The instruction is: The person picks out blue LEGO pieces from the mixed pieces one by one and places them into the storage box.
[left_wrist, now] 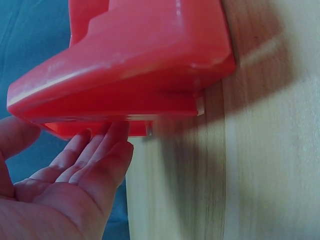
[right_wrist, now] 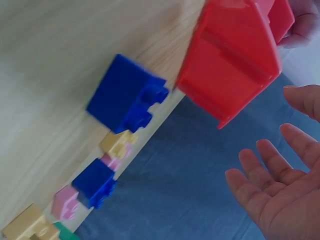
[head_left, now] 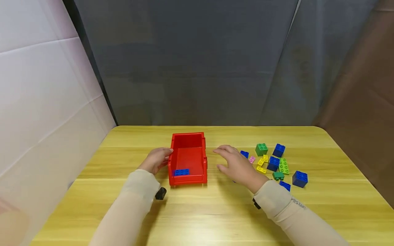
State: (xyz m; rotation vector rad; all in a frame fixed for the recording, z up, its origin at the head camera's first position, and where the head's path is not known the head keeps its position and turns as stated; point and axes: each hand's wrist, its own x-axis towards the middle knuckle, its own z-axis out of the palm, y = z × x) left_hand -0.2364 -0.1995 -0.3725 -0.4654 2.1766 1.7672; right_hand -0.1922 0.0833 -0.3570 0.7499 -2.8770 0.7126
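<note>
Blue brick (head_left: pixel 285 185) partly covered by right sleeve (head_left: pixel 286 210); lettering (head_left: pixel 298 203) on sleeve too small to be read. In left-wrist view, red bin (left_wrist: pixel 145 62) cut off by top edge. In right-wrist view, right grip (right_wrist: pixel 290 195) and yellowish brick (right_wrist: pixel 29 222) cropped by picture's edges.

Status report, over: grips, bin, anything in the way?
Left grip on bin rim. Right grip empty, between bin and loose bricks. Blue brick inside bin. Nothing seen between right grip and bin.
</note>
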